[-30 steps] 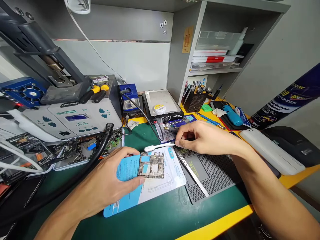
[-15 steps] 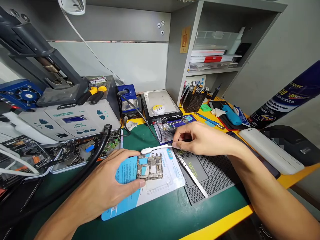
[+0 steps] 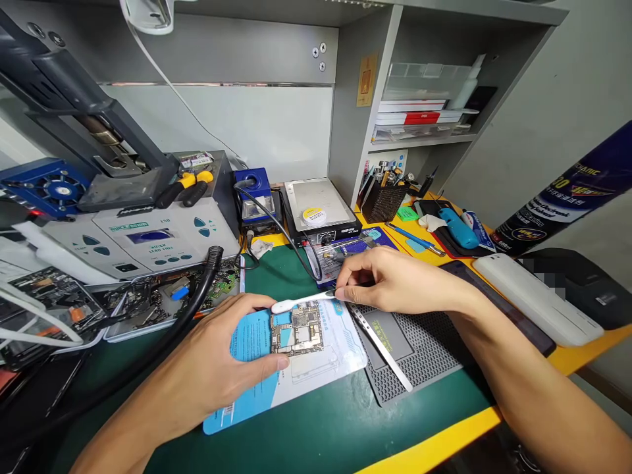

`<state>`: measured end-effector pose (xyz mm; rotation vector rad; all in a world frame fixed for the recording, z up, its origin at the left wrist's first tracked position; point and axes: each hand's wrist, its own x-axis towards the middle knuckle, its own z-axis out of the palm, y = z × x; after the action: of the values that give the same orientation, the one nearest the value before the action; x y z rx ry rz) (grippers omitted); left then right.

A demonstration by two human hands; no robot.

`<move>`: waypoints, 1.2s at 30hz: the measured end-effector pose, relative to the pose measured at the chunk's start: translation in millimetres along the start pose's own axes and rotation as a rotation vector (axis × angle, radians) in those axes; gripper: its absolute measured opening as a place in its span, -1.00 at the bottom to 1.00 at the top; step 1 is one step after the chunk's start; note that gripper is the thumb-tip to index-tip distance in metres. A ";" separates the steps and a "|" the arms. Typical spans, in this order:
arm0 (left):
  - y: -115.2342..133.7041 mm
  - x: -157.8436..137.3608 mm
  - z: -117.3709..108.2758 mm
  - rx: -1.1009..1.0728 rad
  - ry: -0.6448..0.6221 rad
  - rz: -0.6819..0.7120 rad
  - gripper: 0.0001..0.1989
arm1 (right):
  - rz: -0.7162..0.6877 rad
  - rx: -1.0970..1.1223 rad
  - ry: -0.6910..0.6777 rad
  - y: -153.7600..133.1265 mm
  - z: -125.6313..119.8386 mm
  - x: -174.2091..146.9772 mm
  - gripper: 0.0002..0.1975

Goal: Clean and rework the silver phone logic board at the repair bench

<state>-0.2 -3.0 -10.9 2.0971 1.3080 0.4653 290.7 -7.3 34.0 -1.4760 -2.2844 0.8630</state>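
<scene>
A small phone circuit board (image 3: 302,334) lies flat on a blue-and-white printed card (image 3: 249,385). My left hand (image 3: 220,359) steadies the board at its left side, thumb at the lower edge and index finger by the upper left corner. Pinched between the thumb and fingers of my right hand (image 3: 368,280) is a slim white toothbrush (image 3: 302,301). Its wider end reaches over the board's top edge, near my left index fingertip. Whether bristles touch the board cannot be seen.
A perforated grey mat (image 3: 434,349) with a metal strip (image 3: 382,350) on it lies right of the card. A black hose (image 3: 190,309) curves past my left forearm. Behind stand a hot-air station (image 3: 148,240) and a silver-topped device (image 3: 320,204). A spray can (image 3: 563,191) is at right.
My right hand and the toothbrush have moved slightly left and down, so the brush now covers part of the board's top edge. My left hand stays at the board.
</scene>
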 end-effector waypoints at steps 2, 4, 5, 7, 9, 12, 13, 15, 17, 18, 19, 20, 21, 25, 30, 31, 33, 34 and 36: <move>-0.9 -0.1 -0.1 0.027 -0.082 -0.031 -0.48 | 0.007 -0.015 -0.005 2.3 -1.3 0.1 -0.86; -1.8 0.1 -1.2 0.076 -0.070 0.008 -0.49 | 0.035 0.008 -0.002 6.4 -4.7 -0.8 -0.86; -2.2 0.2 -2.0 0.098 -0.051 0.045 -0.51 | 0.046 0.036 0.005 8.6 -6.5 -1.4 -0.86; -2.7 0.3 -4.0 0.122 -0.026 0.120 -0.55 | 0.043 0.115 0.026 11.7 -9.0 -2.3 -0.85; -2.4 0.3 -5.3 0.125 -0.021 0.176 -0.60 | 0.016 0.199 0.043 12.6 -9.2 -2.3 -0.82; -1.7 1.1 -3.7 0.112 -0.015 0.210 -0.69 | -0.014 0.283 0.072 11.3 -7.2 -0.7 -0.79; -1.7 1.7 -2.2 0.101 -0.005 0.215 -0.71 | -0.018 0.304 0.084 10.8 -6.6 -0.1 -0.79; -2.2 3.3 1.5 0.065 0.029 0.218 -0.73 | -0.019 0.349 0.109 10.2 -5.8 0.8 -0.80; -3.3 5.2 4.9 0.018 0.081 0.225 -0.75 | -0.014 0.391 0.124 9.8 -5.7 1.1 -0.79; -3.7 6.0 6.1 -0.003 0.102 0.229 -0.76 | -0.010 0.405 0.129 9.5 -5.7 1.0 -0.78; -3.9 6.8 7.0 -0.019 0.114 0.232 -0.76 | -0.006 0.413 0.135 9.1 -5.7 1.0 -0.77; -3.9 7.3 7.7 -0.027 0.113 0.232 -0.76 | -0.004 0.416 0.140 8.6 -5.6 0.9 -0.76; -3.7 7.6 8.2 -0.028 0.107 0.226 -0.77 | -0.003 0.416 0.143 8.0 -5.6 1.0 -0.76; -2.6 7.0 11.0 0.003 0.126 0.168 -0.76 | 0.009 0.415 0.148 6.4 -5.0 2.0 -0.76; -1.4 5.2 11.5 0.058 0.173 0.158 -0.74 | -0.003 0.464 0.180 7.9 -2.4 3.8 -0.78; 0.4 6.2 10.1 0.072 0.166 0.144 -0.73 | -0.009 0.475 0.191 8.3 -1.9 4.2 -0.78; 6.4 11.3 6.0 0.116 0.146 0.096 -0.69 | -0.015 0.489 0.201 8.9 -1.5 4.8 -0.78; 10.4 15.8 3.8 0.152 0.124 0.073 -0.65 | -0.015 0.494 0.202 9.1 -1.8 4.9 -0.77; 18.8 29.1 -0.1 0.237 0.061 0.049 -0.59 | -0.015 0.503 0.207 9.6 -3.1 4.6 -0.77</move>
<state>25.5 17.0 1.0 2.3300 1.4085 0.4149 297.3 0.7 30.0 -1.2497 -1.7570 1.1197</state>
